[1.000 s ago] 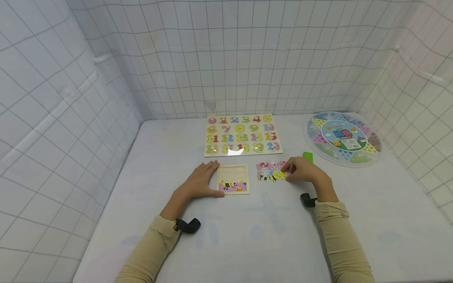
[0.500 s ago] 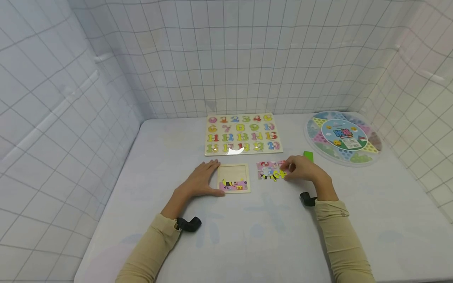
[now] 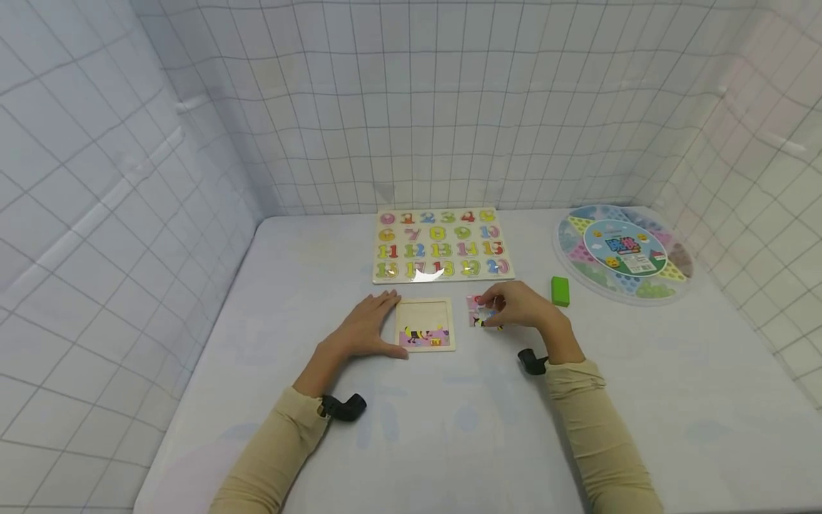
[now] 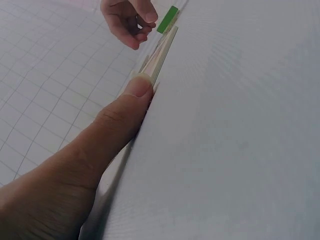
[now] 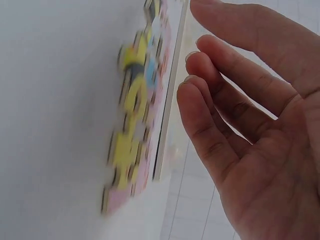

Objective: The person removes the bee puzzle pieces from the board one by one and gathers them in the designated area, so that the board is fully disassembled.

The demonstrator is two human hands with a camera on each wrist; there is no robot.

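A small square wooden puzzle tray (image 3: 424, 312) lies flat in the head view, with bee-patterned pink pieces filling its lower part. My left hand (image 3: 366, 328) rests along its left side, thumb touching the near corner and fingers stretched to the far corner. In the left wrist view the thumb (image 4: 125, 107) presses the tray's edge. Right of the tray lies a cluster of joined jigsaw pieces (image 3: 474, 313), pink and yellow. Over them hovers my right hand (image 3: 519, 305), partly hiding them. Its fingers are loosely bent, with nothing seen between them in the right wrist view.
Behind the tray lies a number puzzle board (image 3: 443, 244). A green block (image 3: 560, 291) sits right of my right hand. Farther right is a round board-game set (image 3: 623, 250) with a star pattern. White grid-patterned cloth walls (image 3: 424, 107) enclose the table at the back and sides.
My right hand has shifted left from the right end of the jigsaw pieces to over their middle, uncovering the green block. My left hand stays on the tray.
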